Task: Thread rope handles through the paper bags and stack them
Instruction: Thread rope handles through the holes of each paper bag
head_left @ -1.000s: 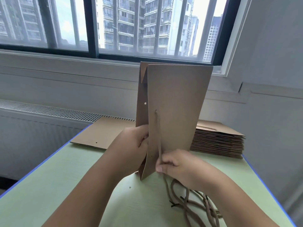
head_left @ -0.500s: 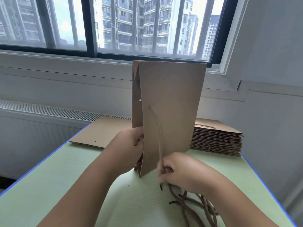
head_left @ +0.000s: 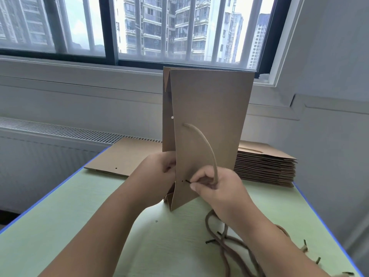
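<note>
A folded brown paper bag (head_left: pixel 209 116) stands on its side on the green table (head_left: pixel 99 226). My left hand (head_left: pixel 159 170) grips its near edge, fingers hidden inside the fold. A brown rope handle (head_left: pixel 207 145) comes out of the upper hole and arcs down into my right hand (head_left: pixel 215 184). That hand pinches the rope's dark tip just right of the lower hole (head_left: pixel 182 181). Loose ropes (head_left: pixel 225 238) lie on the table below my right wrist.
A tall stack of flat paper bags (head_left: pixel 265 166) sits at the back right. A single flat bag (head_left: pixel 123 156) lies at the back left. The table has blue edges; a radiator grille and a window sill run behind it.
My right hand has risen from the loose ropes, bending the rope into an arc and bringing its dark tip to the lower hole. The bag stays upright in my left hand.
</note>
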A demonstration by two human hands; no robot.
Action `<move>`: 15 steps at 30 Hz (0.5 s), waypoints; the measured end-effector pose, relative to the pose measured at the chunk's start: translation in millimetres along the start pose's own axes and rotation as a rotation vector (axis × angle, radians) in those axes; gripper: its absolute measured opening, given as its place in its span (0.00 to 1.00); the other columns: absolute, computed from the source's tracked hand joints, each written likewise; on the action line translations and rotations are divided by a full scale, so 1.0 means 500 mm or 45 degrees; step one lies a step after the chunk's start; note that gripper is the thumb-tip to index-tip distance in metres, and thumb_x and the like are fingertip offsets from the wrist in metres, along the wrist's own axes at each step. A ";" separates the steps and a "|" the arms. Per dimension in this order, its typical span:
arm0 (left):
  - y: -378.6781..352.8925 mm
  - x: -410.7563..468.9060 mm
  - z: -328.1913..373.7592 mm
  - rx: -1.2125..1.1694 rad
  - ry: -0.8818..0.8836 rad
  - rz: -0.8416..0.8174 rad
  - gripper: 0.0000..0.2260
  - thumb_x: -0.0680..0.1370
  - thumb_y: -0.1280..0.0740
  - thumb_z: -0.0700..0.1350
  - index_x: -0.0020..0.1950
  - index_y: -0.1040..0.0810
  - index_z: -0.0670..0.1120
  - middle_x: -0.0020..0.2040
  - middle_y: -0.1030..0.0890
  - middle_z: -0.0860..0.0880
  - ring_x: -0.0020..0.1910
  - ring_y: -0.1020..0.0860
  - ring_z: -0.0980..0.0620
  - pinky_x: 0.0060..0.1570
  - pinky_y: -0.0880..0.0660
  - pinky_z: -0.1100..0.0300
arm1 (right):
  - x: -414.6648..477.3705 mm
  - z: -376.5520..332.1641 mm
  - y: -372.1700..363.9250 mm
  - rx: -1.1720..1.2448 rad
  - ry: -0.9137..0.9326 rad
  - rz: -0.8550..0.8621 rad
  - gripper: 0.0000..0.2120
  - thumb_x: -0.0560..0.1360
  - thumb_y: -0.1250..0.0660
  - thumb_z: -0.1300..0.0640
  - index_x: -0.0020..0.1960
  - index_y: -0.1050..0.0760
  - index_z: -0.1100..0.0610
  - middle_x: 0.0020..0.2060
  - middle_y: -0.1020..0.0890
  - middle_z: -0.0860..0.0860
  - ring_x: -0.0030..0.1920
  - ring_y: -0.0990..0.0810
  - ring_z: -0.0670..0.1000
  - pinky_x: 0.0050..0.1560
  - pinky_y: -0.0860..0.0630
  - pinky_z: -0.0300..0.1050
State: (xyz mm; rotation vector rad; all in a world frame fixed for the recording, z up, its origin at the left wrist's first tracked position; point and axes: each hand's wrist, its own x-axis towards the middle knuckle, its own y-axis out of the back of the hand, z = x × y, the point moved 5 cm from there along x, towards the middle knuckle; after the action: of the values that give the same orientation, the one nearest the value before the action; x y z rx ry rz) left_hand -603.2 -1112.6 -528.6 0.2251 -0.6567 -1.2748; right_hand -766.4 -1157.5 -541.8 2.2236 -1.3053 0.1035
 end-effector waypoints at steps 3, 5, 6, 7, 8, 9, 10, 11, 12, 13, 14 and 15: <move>-0.004 -0.004 0.008 -0.081 0.011 -0.038 0.12 0.76 0.39 0.42 0.43 0.17 0.54 0.41 0.15 0.45 0.37 0.22 0.43 0.44 0.20 0.40 | -0.005 -0.002 -0.004 0.060 0.028 0.018 0.09 0.75 0.28 0.64 0.39 0.19 0.53 0.33 0.19 0.55 0.34 0.25 0.49 0.36 0.28 0.43; -0.005 -0.005 0.010 -0.117 0.026 -0.044 0.12 0.74 0.39 0.42 0.42 0.17 0.54 0.41 0.15 0.44 0.37 0.22 0.46 0.45 0.20 0.39 | -0.007 -0.002 -0.009 0.072 0.042 0.012 0.09 0.75 0.28 0.65 0.38 0.19 0.54 0.30 0.21 0.54 0.32 0.27 0.48 0.34 0.30 0.42; -0.005 -0.004 0.010 -0.125 0.027 -0.044 0.13 0.75 0.39 0.40 0.41 0.17 0.54 0.41 0.16 0.43 0.38 0.22 0.47 0.44 0.20 0.41 | -0.007 -0.003 -0.011 0.065 0.052 0.005 0.10 0.75 0.28 0.65 0.38 0.20 0.54 0.30 0.21 0.54 0.32 0.28 0.47 0.34 0.31 0.41; -0.006 -0.004 0.010 -0.133 0.031 -0.045 0.16 0.77 0.39 0.36 0.40 0.17 0.54 0.41 0.16 0.42 0.37 0.23 0.48 0.42 0.21 0.44 | -0.007 -0.004 -0.014 0.051 0.066 -0.001 0.09 0.75 0.28 0.65 0.38 0.20 0.55 0.31 0.20 0.54 0.32 0.27 0.46 0.34 0.30 0.40; -0.007 -0.004 0.009 -0.147 0.039 -0.047 0.19 0.78 0.40 0.33 0.39 0.17 0.54 0.40 0.17 0.41 0.37 0.23 0.48 0.40 0.23 0.48 | -0.007 -0.005 -0.015 0.045 0.081 -0.004 0.09 0.75 0.28 0.66 0.38 0.20 0.55 0.32 0.20 0.54 0.32 0.27 0.46 0.34 0.30 0.40; -0.007 -0.004 0.008 -0.159 0.049 -0.052 0.21 0.78 0.41 0.31 0.38 0.17 0.54 0.39 0.17 0.41 0.37 0.24 0.49 0.40 0.25 0.51 | -0.007 -0.006 -0.016 0.050 0.094 -0.003 0.09 0.75 0.28 0.66 0.38 0.20 0.55 0.32 0.20 0.54 0.32 0.26 0.46 0.35 0.30 0.40; -0.008 -0.005 0.008 -0.168 0.058 -0.056 0.22 0.78 0.41 0.30 0.38 0.17 0.54 0.37 0.17 0.42 0.36 0.24 0.50 0.40 0.26 0.53 | -0.007 -0.007 -0.016 0.061 0.105 0.002 0.09 0.75 0.28 0.66 0.38 0.20 0.56 0.32 0.20 0.55 0.33 0.26 0.46 0.35 0.29 0.40; -0.008 -0.005 0.008 -0.174 0.062 -0.060 0.22 0.77 0.41 0.30 0.38 0.17 0.53 0.36 0.18 0.44 0.35 0.24 0.50 0.40 0.26 0.54 | -0.007 -0.008 -0.017 0.066 0.116 0.009 0.09 0.75 0.28 0.67 0.39 0.19 0.56 0.33 0.20 0.55 0.33 0.25 0.46 0.36 0.29 0.41; -0.009 -0.006 0.008 -0.172 0.062 -0.064 0.21 0.77 0.41 0.30 0.38 0.18 0.53 0.36 0.18 0.44 0.35 0.25 0.51 0.40 0.26 0.55 | -0.007 -0.008 -0.018 0.064 0.125 0.015 0.09 0.74 0.28 0.67 0.39 0.19 0.57 0.33 0.19 0.54 0.34 0.24 0.47 0.36 0.28 0.41; -0.009 -0.005 0.009 -0.162 0.061 -0.067 0.20 0.77 0.41 0.30 0.39 0.18 0.52 0.37 0.18 0.42 0.35 0.25 0.51 0.40 0.26 0.55 | -0.007 -0.007 -0.019 0.058 0.130 0.020 0.09 0.74 0.28 0.68 0.39 0.19 0.57 0.33 0.19 0.54 0.33 0.24 0.47 0.36 0.28 0.41; -0.009 -0.005 0.008 -0.151 0.060 -0.070 0.20 0.77 0.41 0.30 0.39 0.18 0.52 0.38 0.18 0.41 0.35 0.25 0.51 0.40 0.26 0.55 | -0.006 -0.005 -0.020 0.051 0.135 0.028 0.09 0.74 0.28 0.68 0.39 0.20 0.56 0.33 0.20 0.55 0.33 0.24 0.49 0.36 0.28 0.42; -0.010 -0.005 0.008 -0.143 0.062 -0.076 0.20 0.77 0.41 0.30 0.38 0.18 0.52 0.38 0.18 0.42 0.35 0.24 0.51 0.40 0.25 0.55 | -0.006 -0.002 -0.022 0.042 0.138 0.039 0.09 0.75 0.29 0.67 0.39 0.20 0.56 0.33 0.20 0.55 0.33 0.25 0.52 0.36 0.29 0.43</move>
State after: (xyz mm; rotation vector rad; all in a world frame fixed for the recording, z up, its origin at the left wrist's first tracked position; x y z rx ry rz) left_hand -610.1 -1111.1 -528.8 0.1836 -0.5385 -1.3547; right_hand -759.0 -1150.5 -546.5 2.1935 -1.2871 0.2554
